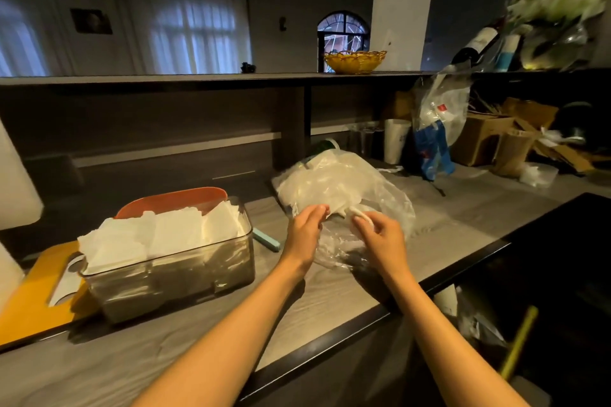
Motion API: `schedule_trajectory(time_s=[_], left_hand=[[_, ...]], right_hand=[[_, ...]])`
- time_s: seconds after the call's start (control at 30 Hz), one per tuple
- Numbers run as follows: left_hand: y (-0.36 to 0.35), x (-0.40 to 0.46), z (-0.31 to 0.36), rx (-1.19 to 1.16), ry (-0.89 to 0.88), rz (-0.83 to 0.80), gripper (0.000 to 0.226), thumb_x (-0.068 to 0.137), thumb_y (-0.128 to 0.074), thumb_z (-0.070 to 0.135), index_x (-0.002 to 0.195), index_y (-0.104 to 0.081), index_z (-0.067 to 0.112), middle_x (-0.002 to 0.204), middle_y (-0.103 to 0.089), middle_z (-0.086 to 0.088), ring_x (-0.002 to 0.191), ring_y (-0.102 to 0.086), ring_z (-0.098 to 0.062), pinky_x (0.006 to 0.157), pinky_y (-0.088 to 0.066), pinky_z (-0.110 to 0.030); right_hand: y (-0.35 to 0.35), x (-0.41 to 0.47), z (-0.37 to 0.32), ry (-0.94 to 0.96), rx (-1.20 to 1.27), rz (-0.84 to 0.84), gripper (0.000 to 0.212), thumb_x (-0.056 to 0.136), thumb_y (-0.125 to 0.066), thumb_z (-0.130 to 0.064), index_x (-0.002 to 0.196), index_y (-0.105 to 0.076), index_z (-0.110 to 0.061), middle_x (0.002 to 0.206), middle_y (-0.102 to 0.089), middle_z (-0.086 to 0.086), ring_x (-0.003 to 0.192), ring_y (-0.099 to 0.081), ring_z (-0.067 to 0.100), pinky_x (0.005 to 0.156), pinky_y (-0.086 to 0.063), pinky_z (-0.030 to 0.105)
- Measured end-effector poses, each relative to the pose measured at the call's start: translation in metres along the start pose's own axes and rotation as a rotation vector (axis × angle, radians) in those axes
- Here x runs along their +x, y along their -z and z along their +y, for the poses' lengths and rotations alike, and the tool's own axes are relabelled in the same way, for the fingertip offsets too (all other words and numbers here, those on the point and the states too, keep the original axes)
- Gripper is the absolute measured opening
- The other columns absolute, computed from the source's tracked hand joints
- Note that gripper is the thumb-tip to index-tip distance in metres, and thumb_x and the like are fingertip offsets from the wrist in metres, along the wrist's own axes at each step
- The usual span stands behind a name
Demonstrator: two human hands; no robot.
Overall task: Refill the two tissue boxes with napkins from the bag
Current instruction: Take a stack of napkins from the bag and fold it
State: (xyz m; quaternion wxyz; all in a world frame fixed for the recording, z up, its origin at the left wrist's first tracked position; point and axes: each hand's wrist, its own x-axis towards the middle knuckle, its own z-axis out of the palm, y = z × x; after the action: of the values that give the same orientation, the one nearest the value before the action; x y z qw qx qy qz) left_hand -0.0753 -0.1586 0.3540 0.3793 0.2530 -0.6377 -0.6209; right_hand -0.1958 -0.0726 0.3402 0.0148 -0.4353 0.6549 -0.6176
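Napkins [172,235] already crowd the clear box [172,277] on the left of the counter [330,301], standing in loose white stacks that rise past its rim, so that one looks as good as filled. An orange lid [172,201] leans behind it and a yellow board [33,294] lies under its near corner. I can make out only this one box from where I stand; a second is not plainly in sight.

To the right of the box, apart from it, the bag [340,188] lies slumped on the counter, clear plastic with a white wad of napkins showing through its far half. Its mouth faces the person, which makes sense: the opening is toward the hands, the supply just beyond.

Both hands sit at that mouth, close together. The left hand [304,231] has fingertips pinching the plastic edge, seemingly to hold it steady. The right hand [383,238] has fingers curled around a rolled white strip, napkin or bag handle, I cannot tell which. Either way both hands are gripping, not spread flat. The napkins in the bag lie just past the fingertips, touching or nearly so.

My guess is they are working the bag open to draw out another bundle. Thin plastic will bunch and slide, so one hand must anchor it.

Farther right, cardboard boxes [489,139], a cup [395,139] and a blue-and-clear bag [436,129] clutter the counter's back.
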Motion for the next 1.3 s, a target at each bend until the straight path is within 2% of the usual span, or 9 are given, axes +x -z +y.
schedule_trajectory(time_s=[0.1,0.2,0.4,0.5,0.6,0.8,0.93,1.17,1.3], left_hand=[[-0.004,0.001,-0.006,-0.193,0.038,-0.067,0.031,0.1,-0.047,0.037,0.114,-0.064,0.015,0.124,-0.065,-0.01,0.12,-0.061,-0.019,0.11,-0.043,-0.037],[-0.001,0.007,-0.012,-0.402,0.201,-0.126,0.056,0.093,-0.043,0.053,0.126,-0.059,0.011,0.13,-0.064,-0.017,0.123,-0.059,-0.03,0.11,-0.043,-0.045],[-0.002,0.01,-0.019,-0.222,0.198,-0.113,0.023,0.102,-0.05,0.012,0.113,-0.068,0.001,0.1,-0.072,-0.019,0.088,-0.073,-0.023,0.077,-0.061,-0.034],[-0.003,0.013,-0.021,-0.166,0.211,0.039,0.021,0.1,-0.057,0.012,0.103,-0.071,-0.002,0.094,-0.074,-0.022,0.086,-0.074,-0.034,0.08,-0.061,-0.049],[0.001,0.015,-0.022,-0.195,0.226,0.135,0.02,0.098,-0.06,0.016,0.1,-0.072,0.001,0.092,-0.075,-0.02,0.087,-0.074,-0.038,0.083,-0.058,-0.059],[0.002,0.008,-0.017,-0.291,0.238,0.092,0.017,0.097,-0.061,0.016,0.098,-0.07,0.002,0.089,-0.076,-0.016,0.082,-0.075,-0.032,0.076,-0.061,-0.05],[0.006,0.01,-0.019,-0.351,0.238,0.149,0.022,0.096,-0.064,0.019,0.103,-0.07,0.0,0.096,-0.075,-0.02,0.082,-0.075,-0.031,0.069,-0.062,-0.042],[0.005,0.011,-0.021,-0.325,0.231,0.119,0.029,0.091,-0.069,0.024,0.104,-0.07,-0.001,0.099,-0.074,-0.021,0.09,-0.073,-0.034,0.088,-0.057,-0.055],[0.006,0.01,-0.018,-0.355,0.216,0.093,0.041,0.094,-0.06,0.041,0.105,-0.067,0.003,0.103,-0.073,-0.017,0.096,-0.071,-0.028,0.094,-0.056,-0.045]], right_hand=[[0.005,0.009,-0.01,-0.147,0.368,-0.076,0.015,0.092,-0.063,-0.009,0.105,-0.068,-0.014,0.092,-0.07,-0.004,0.084,-0.066,0.007,0.074,-0.053,0.02],[-0.004,0.021,-0.009,-0.285,0.389,-0.204,0.011,0.095,-0.059,-0.013,0.096,-0.068,-0.008,0.084,-0.067,0.006,0.077,-0.06,0.019,0.065,-0.049,0.027],[-0.025,0.024,0.001,-0.437,0.361,-0.107,0.023,0.097,-0.054,-0.017,0.091,-0.073,-0.006,0.083,-0.07,0.011,0.071,-0.064,0.019,0.055,-0.051,0.026],[-0.025,0.021,0.0,-0.412,0.356,-0.111,0.034,0.101,-0.047,-0.028,0.101,-0.072,-0.005,0.091,-0.071,0.008,0.076,-0.066,0.014,0.058,-0.053,0.024],[-0.02,0.015,0.004,-0.326,0.289,-0.158,0.02,0.096,-0.059,-0.022,0.104,-0.071,-0.009,0.095,-0.069,0.006,0.078,-0.065,0.015,0.053,-0.052,0.025],[-0.016,0.011,0.006,-0.108,0.16,-0.057,0.017,0.092,-0.066,-0.016,0.109,-0.069,-0.015,0.099,-0.069,-0.002,0.089,-0.066,0.01,0.069,-0.056,0.021],[-0.017,0.008,0.008,0.12,0.002,-0.213,0.018,0.085,-0.074,-0.02,0.102,-0.071,-0.025,0.109,-0.061,-0.007,0.103,-0.058,0.004,0.084,-0.051,0.02],[-0.016,0.008,0.005,0.0,0.185,-0.143,0.011,0.088,-0.069,-0.007,0.092,-0.077,-0.013,0.098,-0.072,0.004,0.093,-0.067,0.011,0.08,-0.054,0.024],[-0.009,0.008,-0.002,-0.145,0.434,-0.037,0.011,0.088,-0.065,-0.01,0.092,-0.075,-0.013,0.092,-0.074,0.0,0.093,-0.066,0.014,0.082,-0.054,0.027]])
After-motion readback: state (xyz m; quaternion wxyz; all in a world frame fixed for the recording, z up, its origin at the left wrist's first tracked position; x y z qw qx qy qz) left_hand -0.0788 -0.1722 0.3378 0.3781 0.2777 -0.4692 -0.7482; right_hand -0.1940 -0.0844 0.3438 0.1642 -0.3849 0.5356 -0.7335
